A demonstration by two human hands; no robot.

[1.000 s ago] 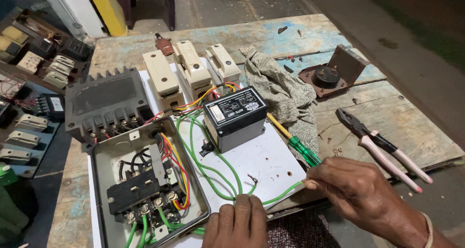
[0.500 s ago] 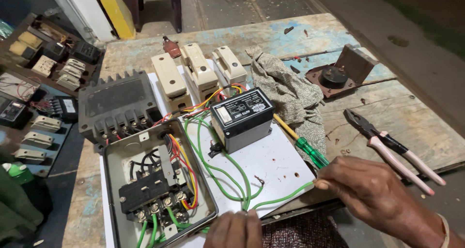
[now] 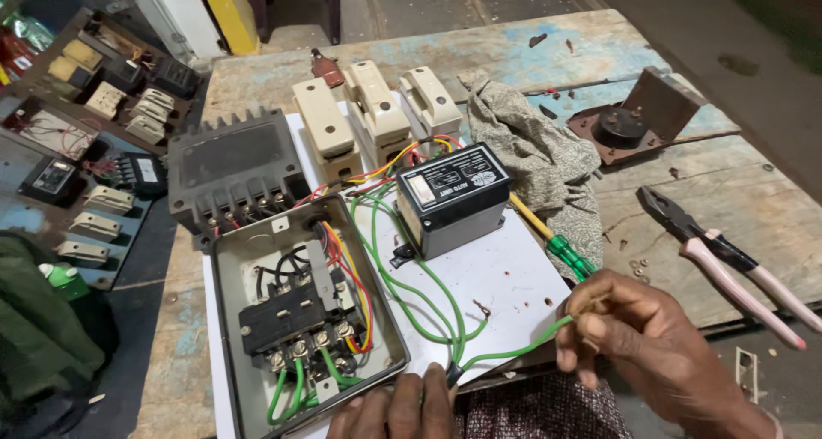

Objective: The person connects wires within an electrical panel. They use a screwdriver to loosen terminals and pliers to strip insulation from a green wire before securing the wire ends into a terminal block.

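Observation:
My right hand (image 3: pixel 651 345) pinches the free end of a green wire (image 3: pixel 514 351) at the front edge of a white panel board (image 3: pixel 497 276). My left hand (image 3: pixel 398 409) rests at the board's front edge, fingers closed on the same wire where it bends, near a small dark tip. Several green wires loop across the board to a black relay box (image 3: pixel 452 197) and into an open grey metal enclosure (image 3: pixel 390 328) that holds a black contactor (image 3: pixel 287 319). Three cream fuse holders (image 3: pixel 377 113) stand behind.
Pink-handled pliers (image 3: pixel 728 263) lie on the wooden table at the right. A green-handled screwdriver (image 3: pixel 565 255) lies beside a grey rag (image 3: pixel 539 161). A dark finned cover (image 3: pixel 231 165) sits left of the relay. A rusty bracket (image 3: pixel 638 118) is at the back right. Electrical parts lie on the floor at left.
The view has shifted, and my right hand has drawn the green wire's end slightly right, away from the board. My left hand stays at the front edge.

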